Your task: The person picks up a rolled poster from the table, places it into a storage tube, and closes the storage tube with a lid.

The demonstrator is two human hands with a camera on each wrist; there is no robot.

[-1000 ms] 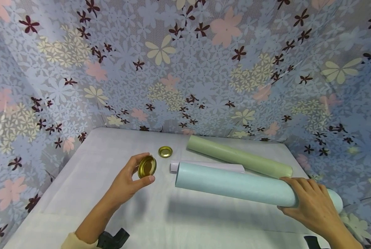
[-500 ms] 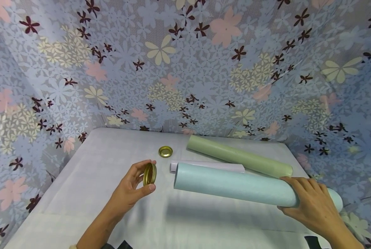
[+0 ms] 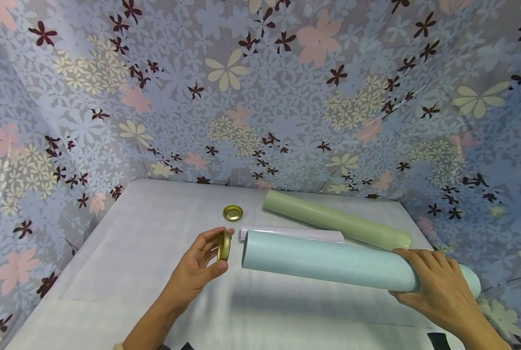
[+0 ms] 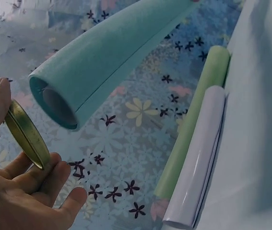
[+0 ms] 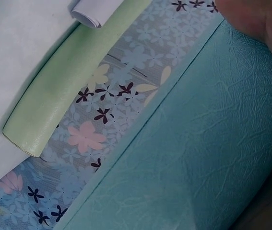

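Note:
Between thumb and fingers my left hand [image 3: 199, 260] pinches a gold metal lid [image 3: 224, 246] by its rim, tilted nearly edge-on in the head view. Just right of it, a small gap apart, is the open end of a light blue tube [image 3: 321, 260]. My right hand [image 3: 435, 282] grips that tube near its far right end and holds it above the table. In the left wrist view the lid [image 4: 28, 134] faces the hollow mouth of the blue tube [image 4: 102, 57]. The right wrist view shows mostly the blue tube's textured side [image 5: 188, 134].
A second gold lid [image 3: 233, 213] lies on the white table [image 3: 112, 243], behind my left hand. Behind the blue tube lie a rolled white paper [image 3: 295, 233] and a light green tube [image 3: 335, 218]. A flowered cloth [image 3: 260, 97] hangs at the back and sides.
My left hand has moved right and slightly down with the lid, toward the blue tube's end. The lid has turned from facing me to nearly edge-on. The tube's left end has shifted slightly left.

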